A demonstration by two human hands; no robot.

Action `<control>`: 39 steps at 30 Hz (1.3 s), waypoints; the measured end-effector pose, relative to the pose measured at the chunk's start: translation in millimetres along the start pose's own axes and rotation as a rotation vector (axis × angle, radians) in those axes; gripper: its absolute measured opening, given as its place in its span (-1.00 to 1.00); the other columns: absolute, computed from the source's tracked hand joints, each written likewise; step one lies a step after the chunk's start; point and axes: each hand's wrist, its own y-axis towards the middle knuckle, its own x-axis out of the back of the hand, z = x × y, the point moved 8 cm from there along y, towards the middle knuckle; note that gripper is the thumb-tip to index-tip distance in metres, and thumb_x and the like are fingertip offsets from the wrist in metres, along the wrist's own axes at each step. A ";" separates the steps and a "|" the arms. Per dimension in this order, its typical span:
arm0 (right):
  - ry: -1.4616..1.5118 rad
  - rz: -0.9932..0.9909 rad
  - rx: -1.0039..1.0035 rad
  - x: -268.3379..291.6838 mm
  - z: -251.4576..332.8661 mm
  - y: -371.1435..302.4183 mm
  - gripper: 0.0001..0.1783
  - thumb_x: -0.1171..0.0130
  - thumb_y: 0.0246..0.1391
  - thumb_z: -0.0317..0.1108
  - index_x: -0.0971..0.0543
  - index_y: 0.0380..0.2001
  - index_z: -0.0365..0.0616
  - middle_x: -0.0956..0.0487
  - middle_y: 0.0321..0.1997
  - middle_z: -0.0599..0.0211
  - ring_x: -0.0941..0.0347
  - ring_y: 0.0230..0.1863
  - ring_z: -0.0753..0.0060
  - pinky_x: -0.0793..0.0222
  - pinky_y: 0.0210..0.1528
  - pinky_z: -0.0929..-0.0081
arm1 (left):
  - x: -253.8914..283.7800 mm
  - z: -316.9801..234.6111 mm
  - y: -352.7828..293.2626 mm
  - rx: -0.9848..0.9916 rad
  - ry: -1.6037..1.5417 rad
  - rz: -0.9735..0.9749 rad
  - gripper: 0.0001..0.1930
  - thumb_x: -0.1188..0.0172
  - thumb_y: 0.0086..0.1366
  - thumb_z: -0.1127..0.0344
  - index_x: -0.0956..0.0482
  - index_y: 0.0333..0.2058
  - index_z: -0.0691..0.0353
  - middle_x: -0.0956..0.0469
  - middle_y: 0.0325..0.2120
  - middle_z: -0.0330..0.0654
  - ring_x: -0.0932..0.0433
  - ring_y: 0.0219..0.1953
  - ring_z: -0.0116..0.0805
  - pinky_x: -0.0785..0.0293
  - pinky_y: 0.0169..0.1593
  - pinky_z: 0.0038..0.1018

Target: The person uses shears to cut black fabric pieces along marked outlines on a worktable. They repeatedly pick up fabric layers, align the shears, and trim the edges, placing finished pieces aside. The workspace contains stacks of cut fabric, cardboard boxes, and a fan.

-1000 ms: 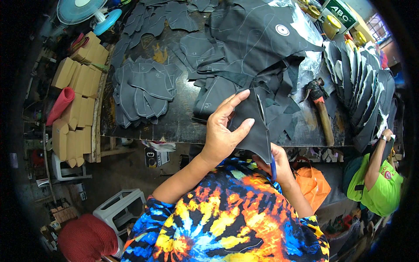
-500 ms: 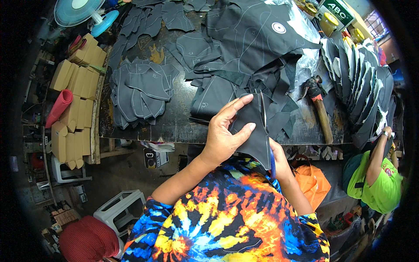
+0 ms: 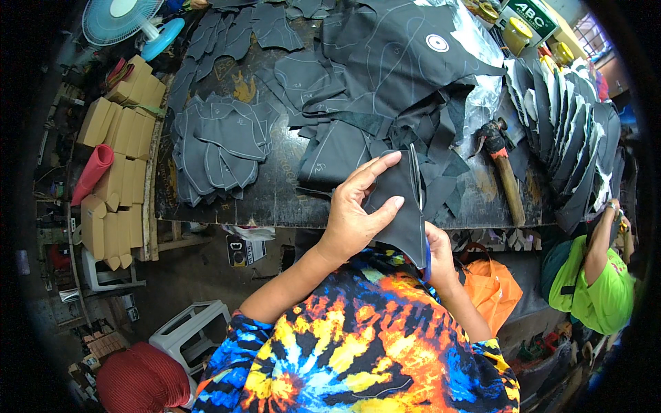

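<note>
The blades of the scissors (image 3: 416, 177) have come closer together than they were a second ago, so it looks like one snip is closing along the right side of the black leather-like piece (image 3: 403, 237). That piece is up in the air at the near edge of the table (image 3: 275, 215), in front of the person's belly. The left hand (image 3: 352, 217) is pinching it, with the thumb on top and the fingers stretched up over it. The right hand (image 3: 441, 255) is wrapped around the blue handle (image 3: 427, 267) — some of its fingers are hidden, so I cannot tell just how they sit. Now to count: two hands at work, one pair of scissors, one piece in the left hand. On the table are one hammer (image 3: 506, 175) and one big black sheet (image 3: 392, 62) with a white ring on it. The pile of cut pieces (image 3: 220, 148) on the left overlaps too much to count. There is one fan (image 3: 122, 17), one red roll (image 3: 93, 172), one orange bag (image 3: 492, 289) — and one co-worker in a green shirt (image 3: 606, 289).
</note>
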 end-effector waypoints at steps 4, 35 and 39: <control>-0.097 -0.088 -0.156 16.9 -4.6 -2.5 -0.86 -0.35 0.21 -0.41 -0.56 -0.31 -0.18 -0.59 -0.41 0.54 -0.47 -0.39 0.73 -0.41 -0.28 0.69 | 45.6 -21.1 7.4 -0.130 0.188 -0.123 -0.45 -0.31 0.24 0.50 -0.50 0.23 0.33 -0.54 0.19 -0.07 -0.45 0.29 -0.26 -0.27 0.38 -0.36; -0.026 -0.358 0.213 73.5 11.5 26.4 -0.85 -0.26 0.28 -0.37 -0.49 -0.32 -0.15 -0.51 -0.45 0.46 -0.42 -0.44 0.66 -0.37 -0.33 0.64 | 104.0 -6.7 49.5 -0.050 -0.222 -0.211 -0.75 -0.25 0.37 0.55 -0.43 -0.05 0.20 -0.53 -0.23 -0.27 -0.49 -0.23 -0.63 -0.41 -0.11 -0.67; -0.046 -0.344 0.191 73.4 9.6 26.0 -0.84 -0.28 0.28 -0.36 -0.49 -0.31 -0.15 -0.51 -0.44 0.48 -0.43 -0.43 0.68 -0.38 -0.32 0.66 | 90.3 -10.7 52.3 -0.034 -0.111 -0.004 -0.59 -0.26 0.36 0.49 -0.49 0.17 0.20 -0.56 0.02 -0.24 -0.53 0.02 -0.47 -0.41 0.19 -0.49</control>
